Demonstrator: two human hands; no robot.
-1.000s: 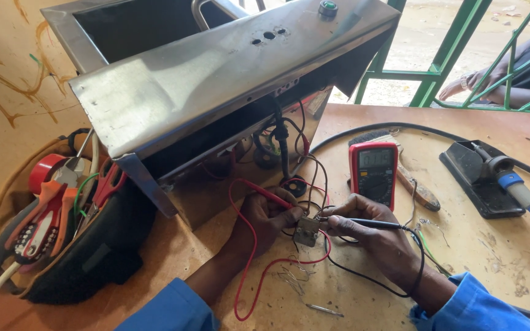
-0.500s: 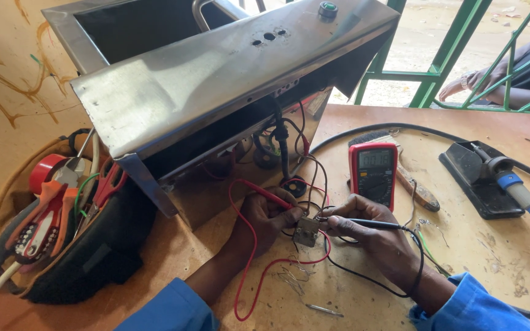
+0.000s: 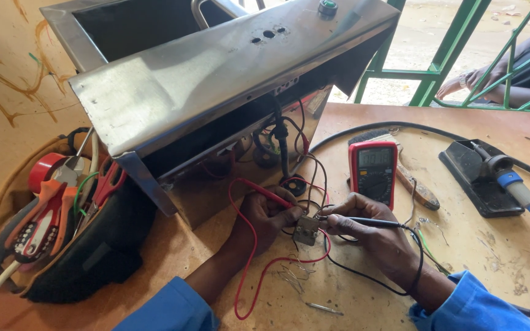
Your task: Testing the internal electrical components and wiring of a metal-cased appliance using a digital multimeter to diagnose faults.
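Wooden tabletop fills the view under my hands, with green bars and a resting arm of another person far behind. Well to the left of my left hand (image 3: pixel 271 217) sits a tool bag (image 3: pixel 62 245) with pliers (image 3: pixel 41 220) and red tape (image 3: pixel 44 171). Above both hands lies a steel housing (image 3: pixel 216 86), tipped over, its wires hanging out. My left hand pinches the red probe (image 3: pixel 265 191) against a small metal part (image 3: pixel 307 231), which stays between the two hands. My right hand (image 3: pixel 375 236) pinches the black probe (image 3: pixel 372 222) like a pen, its tip touching the same part. Just behind the right hand lies a red meter (image 3: pixel 373 171); its screen is lit, but I cannot judge the value. Well to the right rests a soldering iron (image 3: pixel 513 187) on its stand. I judge the housing is already opened and the measuring is in progress; closing the housing is left.
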